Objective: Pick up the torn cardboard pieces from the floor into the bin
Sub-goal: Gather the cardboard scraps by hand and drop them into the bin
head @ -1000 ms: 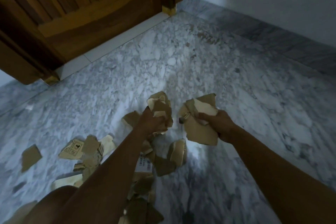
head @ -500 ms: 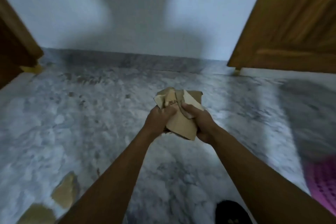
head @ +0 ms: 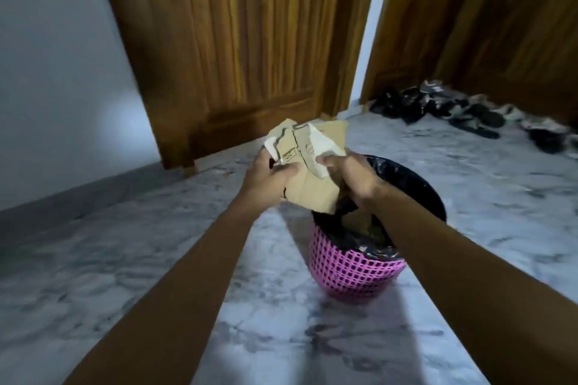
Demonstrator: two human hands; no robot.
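A bunch of torn brown cardboard pieces (head: 308, 162) is held between both hands at mid-frame. My left hand (head: 269, 178) grips its left side and my right hand (head: 353, 180) grips its right side. The bunch hangs over the near-left rim of a pink mesh bin (head: 350, 269) lined with a black bag (head: 406, 184). More cardboard lies inside the bin, partly hidden behind my right wrist.
A wooden door (head: 237, 50) stands behind the bin, and another wooden panel (head: 488, 25) at the right. Several dark shoes (head: 463, 112) lie along the far right floor. Grey marble floor (head: 125, 259) spreads to the left. A pale wall (head: 53, 72) is at the left.
The view has swung right from the scattered pieces to the bin. My hands came together with their cardboard and now hold it over the bin's rim.
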